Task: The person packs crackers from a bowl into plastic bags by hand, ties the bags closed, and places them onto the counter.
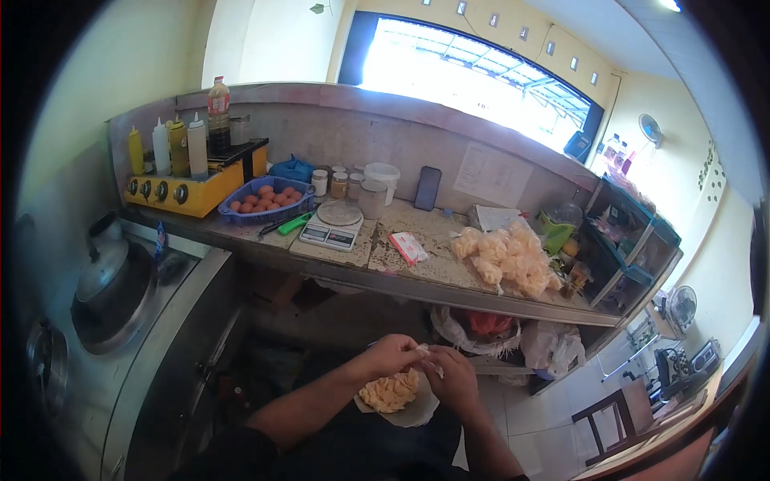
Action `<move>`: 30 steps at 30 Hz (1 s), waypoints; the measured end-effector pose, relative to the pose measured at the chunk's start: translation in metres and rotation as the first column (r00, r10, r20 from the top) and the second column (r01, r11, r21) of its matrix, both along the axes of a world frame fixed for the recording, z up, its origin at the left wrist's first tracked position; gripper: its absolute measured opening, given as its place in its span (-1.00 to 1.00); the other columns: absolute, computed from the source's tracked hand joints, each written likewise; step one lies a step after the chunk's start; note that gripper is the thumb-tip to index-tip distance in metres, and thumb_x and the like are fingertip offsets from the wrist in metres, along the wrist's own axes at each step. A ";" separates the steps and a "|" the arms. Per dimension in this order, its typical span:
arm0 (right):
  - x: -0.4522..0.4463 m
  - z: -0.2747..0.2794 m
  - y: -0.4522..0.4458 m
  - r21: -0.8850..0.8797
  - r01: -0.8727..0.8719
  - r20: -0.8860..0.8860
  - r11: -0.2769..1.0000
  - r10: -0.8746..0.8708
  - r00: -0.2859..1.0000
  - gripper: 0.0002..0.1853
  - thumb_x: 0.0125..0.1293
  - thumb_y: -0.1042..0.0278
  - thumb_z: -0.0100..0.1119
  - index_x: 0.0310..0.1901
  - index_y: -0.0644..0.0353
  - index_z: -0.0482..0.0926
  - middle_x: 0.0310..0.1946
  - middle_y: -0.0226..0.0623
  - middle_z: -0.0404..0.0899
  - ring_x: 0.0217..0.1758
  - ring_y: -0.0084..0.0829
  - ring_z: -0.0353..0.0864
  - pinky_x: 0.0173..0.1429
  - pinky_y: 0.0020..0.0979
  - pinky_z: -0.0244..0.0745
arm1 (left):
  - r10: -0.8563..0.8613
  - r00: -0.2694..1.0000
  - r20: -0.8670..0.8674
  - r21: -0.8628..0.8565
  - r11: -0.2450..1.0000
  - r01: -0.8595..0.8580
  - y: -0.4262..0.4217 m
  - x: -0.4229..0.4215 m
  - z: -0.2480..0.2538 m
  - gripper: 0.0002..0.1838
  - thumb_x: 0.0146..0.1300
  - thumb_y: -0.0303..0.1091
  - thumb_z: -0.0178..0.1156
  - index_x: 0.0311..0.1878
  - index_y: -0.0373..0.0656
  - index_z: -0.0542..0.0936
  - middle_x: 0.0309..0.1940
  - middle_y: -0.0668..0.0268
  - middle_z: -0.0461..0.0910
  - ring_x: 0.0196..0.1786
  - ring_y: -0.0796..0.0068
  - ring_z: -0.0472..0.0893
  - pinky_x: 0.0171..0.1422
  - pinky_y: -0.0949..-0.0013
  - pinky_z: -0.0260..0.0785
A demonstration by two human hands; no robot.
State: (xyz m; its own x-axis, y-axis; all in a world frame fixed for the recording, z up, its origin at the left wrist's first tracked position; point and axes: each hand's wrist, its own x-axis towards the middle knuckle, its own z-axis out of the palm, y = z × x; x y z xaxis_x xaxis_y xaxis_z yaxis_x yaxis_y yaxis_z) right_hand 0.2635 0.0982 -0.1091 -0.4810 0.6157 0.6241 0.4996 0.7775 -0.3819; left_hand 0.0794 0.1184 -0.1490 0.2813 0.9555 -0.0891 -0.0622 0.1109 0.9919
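Observation:
My left hand (389, 357) and my right hand (454, 378) meet low in the head view, fingers closed around a small whitish plastic bag (423, 350). What the bag holds is hidden by the fingers. Just below them, a pale bowl (423, 409) rests near my lap, with pale orange-yellow chunks (389, 391) heaped in it. On the counter ahead lies a pile of knotted plastic bags (513, 256) with similar pale orange contents. Left of that pile is a red-and-white packet (409, 248).
A digital scale (330, 234) and a green-handled tool (295, 224) lie beside a blue basket of eggs (265, 200). Sauce bottles (196, 146) stand on a yellow stove (184, 190). A phone (428, 187) leans on the wall. The counter edge (433, 290) runs above my hands.

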 end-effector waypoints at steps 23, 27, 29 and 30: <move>-0.016 0.058 -0.012 0.158 -0.024 -0.094 0.987 0.039 0.995 -0.87 0.09 0.49 0.30 -0.30 0.18 0.58 -0.35 -0.27 0.63 -0.35 -0.24 0.50 -0.22 -0.31 0.41 | 0.406 0.828 -0.388 0.912 0.298 0.281 -0.035 -0.022 0.110 -0.82 0.00 -0.55 0.27 -0.27 -0.20 0.59 -0.33 0.23 0.58 -0.22 0.18 0.57 -0.13 0.22 0.45; -0.018 0.052 -0.010 -0.064 -0.044 -0.268 0.997 0.025 0.963 -0.87 0.13 0.45 0.32 -0.28 0.17 0.60 -0.44 -0.25 0.58 -0.38 -0.30 0.51 -0.27 -0.36 0.42 | 0.471 0.845 -0.252 0.966 0.067 0.250 -0.033 -0.024 0.113 -0.76 -0.05 -0.59 0.33 -0.26 -0.19 0.60 -0.33 0.27 0.57 -0.26 0.25 0.58 -0.17 0.28 0.47; -0.019 0.047 -0.007 -0.189 -0.134 -0.377 0.973 0.054 0.924 -0.87 0.16 0.42 0.33 -0.26 0.18 0.61 -0.45 -0.27 0.57 -0.38 -0.40 0.52 -0.27 -0.41 0.43 | 0.446 0.864 -0.232 0.970 0.044 0.238 -0.034 -0.027 0.114 -0.76 -0.03 -0.57 0.32 -0.24 -0.19 0.60 -0.31 0.29 0.56 -0.24 0.27 0.58 -0.13 0.28 0.47; -0.019 0.045 -0.005 -0.236 -0.201 -0.439 0.951 0.080 0.895 -0.86 0.17 0.40 0.34 -0.25 0.18 0.61 -0.45 -0.30 0.57 -0.38 -0.46 0.53 -0.27 -0.44 0.43 | 0.433 0.874 -0.222 0.972 0.032 0.231 -0.034 -0.029 0.115 -0.76 -0.02 -0.56 0.32 -0.23 -0.19 0.60 -0.30 0.30 0.55 -0.23 0.27 0.58 -0.12 0.28 0.47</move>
State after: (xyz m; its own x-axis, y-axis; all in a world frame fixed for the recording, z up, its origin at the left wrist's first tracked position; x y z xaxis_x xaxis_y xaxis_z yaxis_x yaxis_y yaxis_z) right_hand 0.2443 0.0931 -0.0638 -0.3053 0.7334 0.6074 0.1383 0.6653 -0.7337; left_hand 0.0503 0.0848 -0.0345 0.4283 0.2327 0.8732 0.3959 -0.9169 0.0502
